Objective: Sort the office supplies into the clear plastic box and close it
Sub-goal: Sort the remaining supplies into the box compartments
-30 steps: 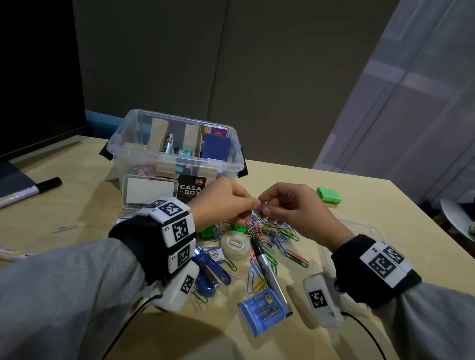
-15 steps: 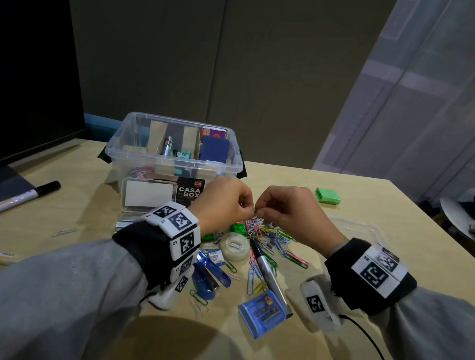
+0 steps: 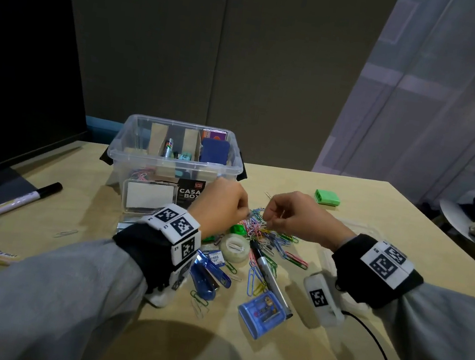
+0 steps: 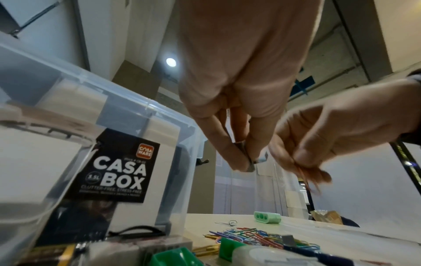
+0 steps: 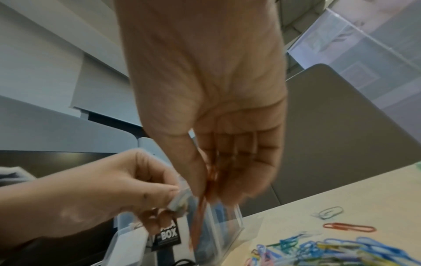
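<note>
2 hands that met fingertip to fingertip 1 s ago have parted above the paper clip pile (image 3: 270,239) beside the clear plastic box (image 3: 143,148): left hand (image 3: 220,205) pinches a small grey clip, right hand (image 3: 295,215) pinches an orange one, so separating goes on.

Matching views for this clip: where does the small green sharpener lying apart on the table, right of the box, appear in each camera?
Head: green sharpener lies right of centre on the table, behind the right hand.
Left wrist: low, right of centre, beyond the paper clip pile.
Right wrist: cannot tell; only a green sliver shows at the right edge.
Shared landmark: the black CASA BOX label on the clear plastic box.
</note>
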Available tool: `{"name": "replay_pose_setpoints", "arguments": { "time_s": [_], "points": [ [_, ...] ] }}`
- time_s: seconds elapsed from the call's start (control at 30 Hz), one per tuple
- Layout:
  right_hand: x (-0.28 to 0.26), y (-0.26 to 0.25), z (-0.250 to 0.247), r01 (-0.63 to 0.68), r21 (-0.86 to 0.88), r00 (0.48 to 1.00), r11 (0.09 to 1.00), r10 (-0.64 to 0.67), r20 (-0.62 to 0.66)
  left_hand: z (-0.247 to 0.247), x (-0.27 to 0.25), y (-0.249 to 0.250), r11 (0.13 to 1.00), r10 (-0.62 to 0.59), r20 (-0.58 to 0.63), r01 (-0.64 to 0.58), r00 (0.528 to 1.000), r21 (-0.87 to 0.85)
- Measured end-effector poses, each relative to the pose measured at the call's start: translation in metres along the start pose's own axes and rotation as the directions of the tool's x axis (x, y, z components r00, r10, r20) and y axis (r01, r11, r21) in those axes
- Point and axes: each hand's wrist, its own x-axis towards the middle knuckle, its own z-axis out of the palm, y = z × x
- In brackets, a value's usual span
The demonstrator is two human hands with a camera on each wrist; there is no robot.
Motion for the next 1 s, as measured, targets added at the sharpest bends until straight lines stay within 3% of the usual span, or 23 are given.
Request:
{"name": "replay_pose_setpoints", "arguments": {
  "time_s": [0.1, 0.23, 0.3, 0.4, 0.5, 0.6, 0.73, 1.0],
  "points": [
    [0.0, 0.006, -0.001, 0.0, -0.069, 1.0, 0.998, -0.001, -0.003, -0.003, -0.001, -0.002, 0.983, -0.073, 0.076, 0.085, 0.994, -0.165],
    [-0.002, 0.0, 0.004, 0.239, -0.064, 0.964, 0.969, -0.245, -0.105, -0.005, -0.002, -0.005, 0.871, -0.149, 0.199, 0.224, 0.969, -0.438],
    [0.0, -0.002, 0.007, 0.296, -0.098, 0.943, 0.95, -0.307, -0.129, -0.006, -0.003, -0.003, 0.786, -0.185, 0.254, 0.298, 0.949, -0.542],
    [0.003, -0.003, 0.008, 0.318, -0.112, 0.928, 0.942, -0.333, -0.165, -0.009, -0.004, -0.001, 0.66, -0.23, 0.305, 0.378, 0.924, -0.649],
    [0.003, -0.001, 0.01, 0.298, -0.099, 0.935, 0.949, -0.311, -0.168, -0.01, -0.004, -0.005, 0.599, -0.247, 0.32, 0.403, 0.915, -0.691],
    [0.004, 0.002, 0.01, 0.211, -0.025, 0.966, 0.977, -0.212, -0.149, -0.01, -0.004, -0.008, 0.609, -0.255, 0.273, 0.373, 0.928, -0.7],
    [0.004, 0.003, 0.007, 0.02, 0.209, 1.0, 0.978, -0.021, 0.003, -0.007, -0.006, -0.011, 0.635, -0.265, 0.21, 0.334, 0.941, -0.696],
    [0.004, 0.0, 0.008, -0.048, 0.238, 0.996, 0.97, 0.028, 0.085, -0.002, -0.004, -0.01, 0.687, -0.271, 0.122, 0.281, 0.955, -0.67]
  ]
}}
